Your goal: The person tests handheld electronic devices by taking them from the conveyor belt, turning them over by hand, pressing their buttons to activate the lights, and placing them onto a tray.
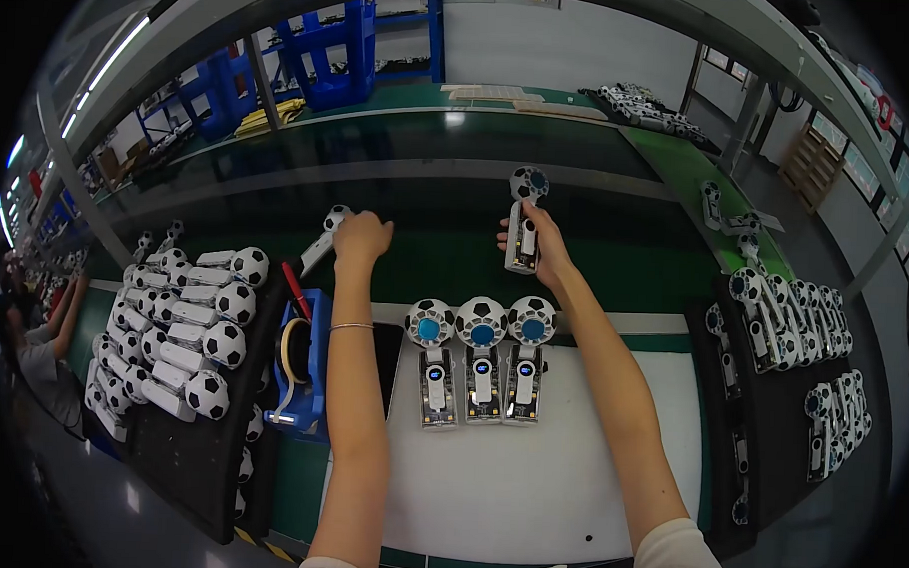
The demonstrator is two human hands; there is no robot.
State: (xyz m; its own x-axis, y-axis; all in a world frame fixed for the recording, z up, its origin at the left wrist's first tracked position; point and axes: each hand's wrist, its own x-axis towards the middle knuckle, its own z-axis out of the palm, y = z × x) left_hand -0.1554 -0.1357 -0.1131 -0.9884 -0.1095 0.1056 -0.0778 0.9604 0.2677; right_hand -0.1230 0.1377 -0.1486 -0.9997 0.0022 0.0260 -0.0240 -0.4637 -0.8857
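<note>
My right hand (541,242) is wrapped round the clear body of a handheld device (522,236), held upright with its round football-patterned head at the top. My left hand (363,239) is closed at the near edge of the dark conveyor, against another football-headed device (321,244) that lies tilted there; its fingertips are hidden. Between my forearms, three devices stand side by side on the white mat (527,487): a left one (438,384), a middle one (482,380) and a right one (523,382). Their small displays are lit blue.
Left, a black tray (183,465) holds several football-headed devices; right, another black tray (783,476) holds more. A blue tape dispenser (314,369) with a red pen (296,289) stands beside my left forearm. A co-worker (51,360) is at far left. Metal posts frame the bench.
</note>
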